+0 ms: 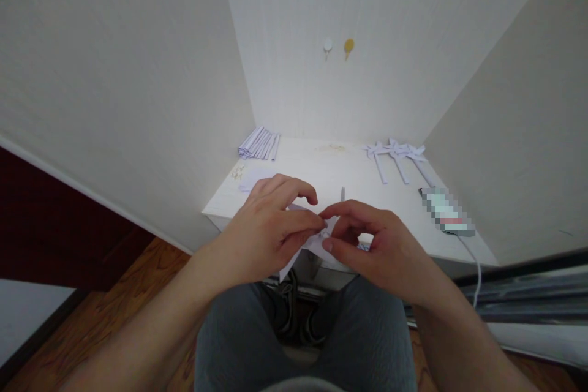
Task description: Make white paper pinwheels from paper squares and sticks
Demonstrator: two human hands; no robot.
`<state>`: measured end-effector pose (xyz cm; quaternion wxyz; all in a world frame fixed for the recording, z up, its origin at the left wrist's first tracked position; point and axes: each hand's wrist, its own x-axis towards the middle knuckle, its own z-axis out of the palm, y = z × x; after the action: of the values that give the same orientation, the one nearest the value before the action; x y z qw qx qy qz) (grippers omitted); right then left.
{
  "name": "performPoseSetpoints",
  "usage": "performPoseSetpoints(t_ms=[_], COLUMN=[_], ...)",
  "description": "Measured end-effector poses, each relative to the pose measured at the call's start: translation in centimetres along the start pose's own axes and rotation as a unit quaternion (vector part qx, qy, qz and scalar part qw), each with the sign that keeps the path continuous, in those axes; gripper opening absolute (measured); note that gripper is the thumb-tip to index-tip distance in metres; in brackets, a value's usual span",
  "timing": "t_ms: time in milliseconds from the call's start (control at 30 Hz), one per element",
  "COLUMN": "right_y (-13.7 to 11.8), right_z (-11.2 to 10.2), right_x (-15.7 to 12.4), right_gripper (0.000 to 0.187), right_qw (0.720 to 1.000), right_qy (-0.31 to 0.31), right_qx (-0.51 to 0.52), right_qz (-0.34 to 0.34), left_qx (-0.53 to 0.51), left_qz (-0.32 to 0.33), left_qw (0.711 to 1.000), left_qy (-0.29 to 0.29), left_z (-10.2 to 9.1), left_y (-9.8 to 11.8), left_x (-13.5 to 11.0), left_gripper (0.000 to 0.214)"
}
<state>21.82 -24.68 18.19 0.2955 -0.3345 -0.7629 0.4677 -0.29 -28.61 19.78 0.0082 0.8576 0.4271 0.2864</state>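
Observation:
Between my hands, above the front edge of the desk, is a white paper pinwheel (325, 250) with its corners bent in toward the middle. My left hand (275, 229) pinches its centre between thumb and forefinger, the other fingers curled above. From the other side my right hand (372, 234) grips the same middle part with thumb and fingertips. My fingertips hide the exact point where the paper folds meet. Three paper pinwheels on rolled paper sticks (395, 159) lie at the back right of the desk.
On the white desk (303, 165), rolled paper sticks (261, 144) lie at back left, near small pale pieces (237, 172) and flat paper (252, 179). A thin grey tool (342, 193) lies behind my hands. A phone (446, 213) with a white cable (475, 269) is right. Walls enclose the desk.

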Motion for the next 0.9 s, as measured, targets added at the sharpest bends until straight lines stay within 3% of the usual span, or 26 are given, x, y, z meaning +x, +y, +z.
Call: performPoseSetpoints(t_ms=[433, 567, 733, 800, 900], right_y=[0.5, 0.4, 0.6, 0.6, 0.4], right_z=[0.0, 0.5, 0.8, 1.0, 1.4], right_x=[0.2, 0.6, 1.7, 2.0, 2.1], right_gripper=[0.004, 0.008, 0.015, 0.017, 0.017], right_qw=[0.993, 0.986, 0.97, 0.967, 0.971], right_qy=[0.059, 0.094, 0.186, 0.213, 0.206], right_qx=[-0.097, -0.137, -0.155, -0.142, -0.123], right_qz=[0.001, 0.006, 0.003, 0.003, 0.001], left_qx=[-0.013, -0.013, -0.076, -0.099, -0.098], left_qz=[-0.021, -0.037, -0.113, -0.159, -0.176], left_qw=[1.0, 0.999, 0.983, 0.968, 0.961], left_qy=[0.003, 0.011, 0.12, 0.167, 0.187], left_z=[0.5, 0.9, 1.6, 1.9, 2.2], left_y=[-0.1, -0.7, -1.1, -1.0, -0.8], left_x=[1.2, 1.3, 1.1, 0.9, 0.7], left_gripper=[0.017, 0.018, 0.052, 0.045, 0.02])
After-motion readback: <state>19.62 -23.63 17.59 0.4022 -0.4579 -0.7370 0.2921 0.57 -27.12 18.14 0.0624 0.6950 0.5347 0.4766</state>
